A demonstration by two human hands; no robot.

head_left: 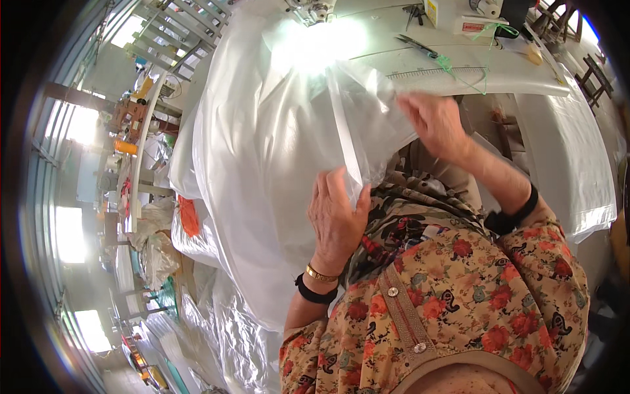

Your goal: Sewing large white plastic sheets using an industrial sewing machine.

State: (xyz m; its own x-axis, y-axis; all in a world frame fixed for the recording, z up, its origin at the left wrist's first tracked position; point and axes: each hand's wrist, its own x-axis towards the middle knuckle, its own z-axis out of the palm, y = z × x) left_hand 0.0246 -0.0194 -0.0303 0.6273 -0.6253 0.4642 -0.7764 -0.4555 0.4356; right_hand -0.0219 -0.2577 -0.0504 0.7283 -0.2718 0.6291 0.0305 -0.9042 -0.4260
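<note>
A large sheet of clear plastic (262, 164) spreads from the lit sewing machine (314, 10) down over my lap. A white strip (342, 128) runs along it from under the bright lamp toward me. My left hand (336, 220) closes on the sheet at the strip's near end, thumb on one side and fingers on the other. To the right, my right hand (434, 125) is raised beside the sheet's right edge, just below the table's front edge. Its fingers are curled and smeared by motion, so whether they hold the plastic is unclear. Glare hides the needle area.
On the white machine table (374, 39) lie dark-handled snips (417, 46), green thread (445, 64) and a ruler scale (436, 72) along the front. More plastic sheeting (564, 157) hangs at the right. An orange piece (188, 215) and crumpled plastic (230, 335) lie at the left.
</note>
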